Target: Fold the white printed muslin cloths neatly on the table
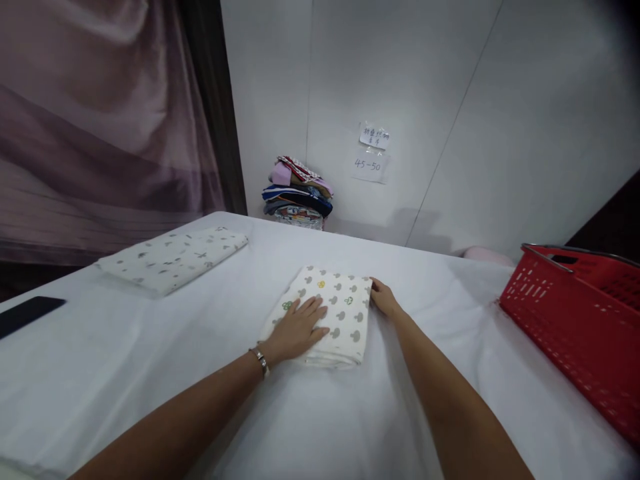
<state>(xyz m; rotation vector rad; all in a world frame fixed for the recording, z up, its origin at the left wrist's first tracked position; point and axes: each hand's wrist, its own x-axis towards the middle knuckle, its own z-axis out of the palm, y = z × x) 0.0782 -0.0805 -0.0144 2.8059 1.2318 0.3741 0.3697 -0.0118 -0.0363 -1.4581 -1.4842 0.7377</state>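
Note:
A folded white cloth (345,313) printed with grey mushroom shapes and a few green and yellow ones lies in the middle of the table. Flat on its left part rests my left hand (295,327), fingers spread, with a bracelet at the wrist. My right hand (383,298) is at the cloth's far right corner, its fingers closed on the edge there. The fingertips of that hand are partly hidden. Farther left lies another folded white cloth (175,257) with small grey prints, apart from both hands.
A red plastic basket (575,327) with metal handles stands at the right. On the left edge of the white-covered table (165,360) lies a dark flat object (30,313). Behind the table, a stack of folded fabrics (299,193) rests against the wall below paper signs (371,165).

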